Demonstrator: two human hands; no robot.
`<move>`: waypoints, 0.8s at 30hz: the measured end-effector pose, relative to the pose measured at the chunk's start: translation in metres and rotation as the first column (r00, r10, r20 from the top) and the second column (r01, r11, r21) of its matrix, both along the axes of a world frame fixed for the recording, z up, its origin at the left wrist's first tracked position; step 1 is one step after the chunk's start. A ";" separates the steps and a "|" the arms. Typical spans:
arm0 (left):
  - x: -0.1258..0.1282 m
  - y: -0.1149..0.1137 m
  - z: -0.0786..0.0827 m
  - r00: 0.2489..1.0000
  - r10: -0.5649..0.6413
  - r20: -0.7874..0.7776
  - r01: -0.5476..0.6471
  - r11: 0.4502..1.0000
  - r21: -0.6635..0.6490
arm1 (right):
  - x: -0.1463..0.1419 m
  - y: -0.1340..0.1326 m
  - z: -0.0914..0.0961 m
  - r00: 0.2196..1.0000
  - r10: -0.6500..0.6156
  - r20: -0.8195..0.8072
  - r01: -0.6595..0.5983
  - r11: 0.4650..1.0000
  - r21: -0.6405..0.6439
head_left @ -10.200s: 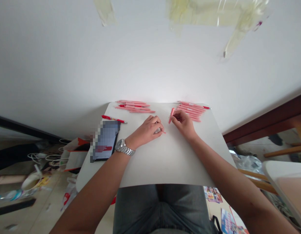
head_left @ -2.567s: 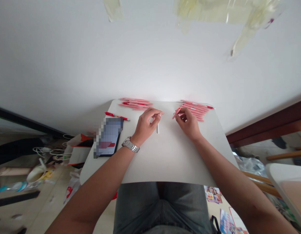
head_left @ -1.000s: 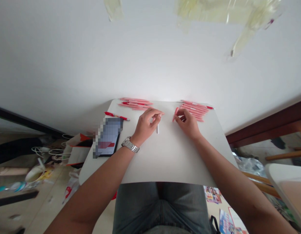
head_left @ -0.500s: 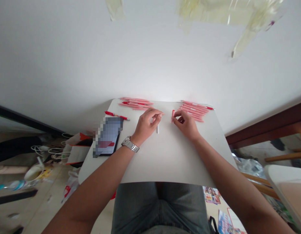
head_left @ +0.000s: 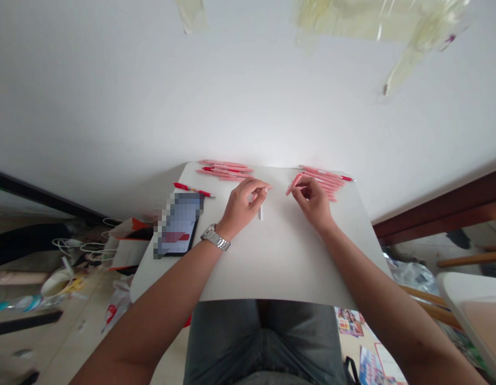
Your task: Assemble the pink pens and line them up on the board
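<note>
At the far middle of the small white table (head_left: 272, 267), my left hand (head_left: 243, 206), a metal watch on its wrist, pinches a thin white refill (head_left: 260, 212) that points down toward me. Just to the right, my right hand (head_left: 314, 200) is closed on a pink pen barrel (head_left: 293, 184), tilted with its upper end toward the right. A gap of bare table separates the two hands. One pile of pink pens (head_left: 226, 170) lies at the far left of the table. A second pile of pink pens (head_left: 326, 179) lies at the far right, partly hidden by my right hand.
A red pen (head_left: 192, 190) lies alone near the left edge, above a phone (head_left: 177, 224) with a blurred screen. A white wall rises right behind the table. Bags, cables and a cup clutter the floor at left; a wooden bench and a white chair stand at right.
My right hand has turned the pink barrel from nearly upright to tilted and drawn it slightly right, toward the right pile. My left hand keeps the white refill still.
</note>
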State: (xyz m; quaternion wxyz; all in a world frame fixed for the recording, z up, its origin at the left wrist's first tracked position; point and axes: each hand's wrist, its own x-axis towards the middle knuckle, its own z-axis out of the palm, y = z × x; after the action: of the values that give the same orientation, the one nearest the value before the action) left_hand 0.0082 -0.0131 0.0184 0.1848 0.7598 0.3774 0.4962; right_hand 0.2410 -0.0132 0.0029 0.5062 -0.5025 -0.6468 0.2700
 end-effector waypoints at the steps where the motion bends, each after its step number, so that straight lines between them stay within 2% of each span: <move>1: 0.000 0.000 0.000 1.000 -0.001 -0.002 0.001 1.000 0.002 | 0.000 0.000 0.000 0.999 0.017 0.029 -0.016 1.000 -0.019; 5: 0.001 -0.001 0.002 1.000 -0.004 -0.006 0.004 1.000 0.007 | 0.002 -0.001 0.000 0.995 0.043 0.090 -0.034 0.994 -0.105; 8: 0.001 0.000 0.002 1.000 -0.006 -0.005 0.006 1.000 0.007 | 0.004 0.000 0.001 1.000 0.014 -0.001 -0.014 0.996 -0.086; 16: 0.000 -0.001 0.003 1.000 -0.014 -0.005 0.014 1.000 0.006 | -0.001 0.000 0.003 0.964 0.085 -0.252 -0.129 0.978 -0.161; 24: 0.000 -0.001 0.002 1.000 -0.014 -0.009 0.014 1.000 0.008 | -0.001 0.000 0.001 0.944 0.118 -0.309 -0.175 0.971 -0.163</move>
State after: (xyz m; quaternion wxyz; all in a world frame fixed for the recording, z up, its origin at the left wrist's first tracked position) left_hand 0.0079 -0.0139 0.0208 0.1836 0.7653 0.3709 0.4930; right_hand 0.2396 -0.0135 0.0036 0.5260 -0.4521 -0.5707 0.4395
